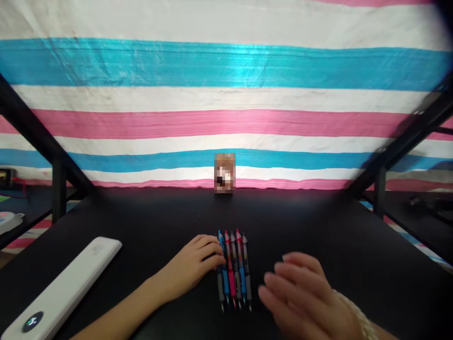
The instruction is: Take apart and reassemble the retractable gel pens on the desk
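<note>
Several pens (234, 271) lie side by side in a tight row on the black table (159, 217), tips toward me, with blue, red and grey barrels. My left hand (193, 264) rests flat on the table with its fingertips touching the leftmost pen. My right hand (300, 295) hovers just right of the row, fingers stretched out and slightly blurred, holding nothing. A pale beaded band shows on my right wrist.
A long white case (62, 290) lies diagonally at the front left. A small blurred card (224, 173) stands at the table's far edge against a striped blue, pink and white cloth (226, 94). Black frame bars (42, 141) slope at both sides.
</note>
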The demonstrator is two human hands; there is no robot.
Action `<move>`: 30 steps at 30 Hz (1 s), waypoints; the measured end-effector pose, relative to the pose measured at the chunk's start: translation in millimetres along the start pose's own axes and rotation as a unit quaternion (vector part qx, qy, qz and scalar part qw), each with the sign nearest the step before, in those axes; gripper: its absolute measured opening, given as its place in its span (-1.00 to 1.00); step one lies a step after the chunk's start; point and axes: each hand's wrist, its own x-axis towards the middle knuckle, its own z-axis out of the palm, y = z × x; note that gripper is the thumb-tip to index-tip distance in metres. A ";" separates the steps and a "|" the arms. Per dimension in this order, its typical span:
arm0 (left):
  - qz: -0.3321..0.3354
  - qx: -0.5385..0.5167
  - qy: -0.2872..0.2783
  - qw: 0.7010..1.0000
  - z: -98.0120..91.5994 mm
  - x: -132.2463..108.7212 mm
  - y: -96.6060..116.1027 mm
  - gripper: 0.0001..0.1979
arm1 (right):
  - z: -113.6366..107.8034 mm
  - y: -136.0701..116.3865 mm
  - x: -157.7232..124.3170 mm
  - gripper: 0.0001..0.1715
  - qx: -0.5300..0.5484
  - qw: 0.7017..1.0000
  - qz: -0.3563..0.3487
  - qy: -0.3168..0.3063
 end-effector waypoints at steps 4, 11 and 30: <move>-0.009 -0.008 -0.013 1.000 -2.0 -1.0 -3.4 -0.86 | 28.6 33.9 11.0 -0.61 0.026 0.994 0.013 0.109; 0.002 0.016 -0.016 1.000 0.5 -2.6 -7.3 -0.80 | 47.5 55.7 9.9 -0.80 0.151 0.954 0.237 0.104; 0.003 0.228 0.130 0.965 -3.8 0.8 21.2 -0.80 | 52.7 28.4 8.4 -0.66 0.051 0.976 0.153 -0.144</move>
